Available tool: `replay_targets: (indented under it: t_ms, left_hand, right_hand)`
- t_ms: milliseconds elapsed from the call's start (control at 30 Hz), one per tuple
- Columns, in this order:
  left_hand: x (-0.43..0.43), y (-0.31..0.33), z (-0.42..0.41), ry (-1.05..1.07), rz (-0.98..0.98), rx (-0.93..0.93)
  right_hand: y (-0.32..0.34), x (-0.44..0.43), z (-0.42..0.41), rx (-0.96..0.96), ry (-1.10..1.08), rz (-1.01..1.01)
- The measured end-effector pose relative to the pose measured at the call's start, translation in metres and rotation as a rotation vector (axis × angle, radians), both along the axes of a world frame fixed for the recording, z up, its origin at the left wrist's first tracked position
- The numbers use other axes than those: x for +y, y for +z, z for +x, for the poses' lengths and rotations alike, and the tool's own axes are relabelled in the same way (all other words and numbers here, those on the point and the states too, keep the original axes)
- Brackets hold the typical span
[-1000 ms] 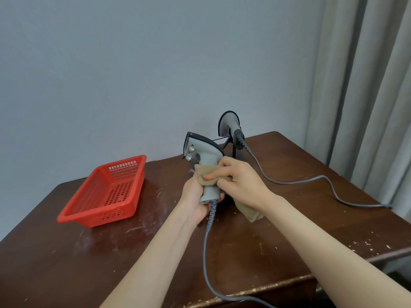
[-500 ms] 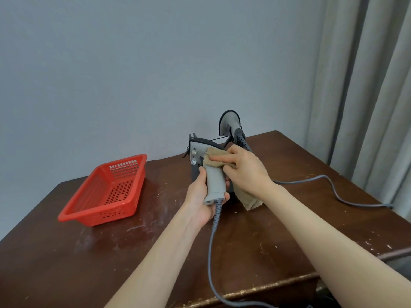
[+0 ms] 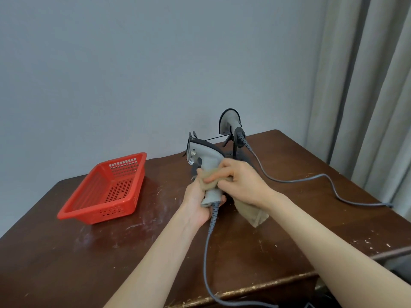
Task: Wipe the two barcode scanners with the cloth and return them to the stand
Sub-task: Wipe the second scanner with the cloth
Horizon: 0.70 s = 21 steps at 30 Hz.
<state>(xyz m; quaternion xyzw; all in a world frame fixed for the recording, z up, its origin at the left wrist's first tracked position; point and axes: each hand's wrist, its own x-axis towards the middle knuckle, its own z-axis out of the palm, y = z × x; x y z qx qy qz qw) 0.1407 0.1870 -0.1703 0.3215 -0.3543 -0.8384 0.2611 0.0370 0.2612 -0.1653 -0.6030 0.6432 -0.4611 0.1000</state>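
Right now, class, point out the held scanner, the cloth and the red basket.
held scanner point(image 3: 208, 157): head view, on its grey body beside the buttons.
cloth point(image 3: 251, 213): head view, on the loose hanging end.
red basket point(image 3: 100, 215): head view, on its near wall.

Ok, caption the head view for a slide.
Left hand grips a scanner, right hand presses the cloth against it.

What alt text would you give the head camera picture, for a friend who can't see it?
A person's left hand grips a grey barcode scanner by its handle above a wooden table, while the right hand presses a tan cloth around it. A second scanner sits on a black stand behind; a red basket lies left.
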Motion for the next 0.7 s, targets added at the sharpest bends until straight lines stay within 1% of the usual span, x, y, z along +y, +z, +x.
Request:
replay_targets:
  t_ms: [100,167,233,300,400,467,500,600,633,700]
  left_hand:
    - [0.007,0.004,-0.001,0.007,-0.023,-0.034]
    - [0.008,0.006,-0.002,0.004,-0.006,-0.012]
    - [0.005,0.006,-0.001,0.002,-0.008,0.005]
    - [-0.001,0.006,0.000,-0.010,-0.021,0.015]
    - [-0.011,0.004,0.003,-0.011,-0.017,0.011]
    - [-0.015,0.004,0.006,-0.007,-0.020,-0.004]
    - [-0.015,0.005,0.007,-0.006,-0.013,-0.001]
    - [-0.013,0.008,0.008,0.004,-0.001,0.011]
    - [-0.010,0.008,0.008,0.006,-0.003,0.004]
    - [-0.005,0.009,0.006,-0.006,-0.034,-0.017]
  right_hand:
    - [0.007,-0.012,-0.010,0.011,-0.178,-0.045]
    - [0.010,-0.016,-0.011,0.030,-0.214,-0.033]
    - [0.009,-0.014,-0.009,0.032,-0.181,-0.025]
    - [0.006,-0.005,-0.004,-0.007,-0.098,-0.016]
    - [0.002,0.010,0.002,-0.082,0.064,0.052]
    - [0.005,0.016,0.002,-0.075,0.113,0.105]
    - [0.006,0.016,0.000,-0.070,0.086,0.088]
    - [0.013,0.008,-0.010,-0.064,-0.140,-0.097]
    - [0.015,0.004,-0.012,-0.050,-0.183,-0.129]
    - [0.017,-0.007,-0.013,-0.009,-0.191,-0.106]
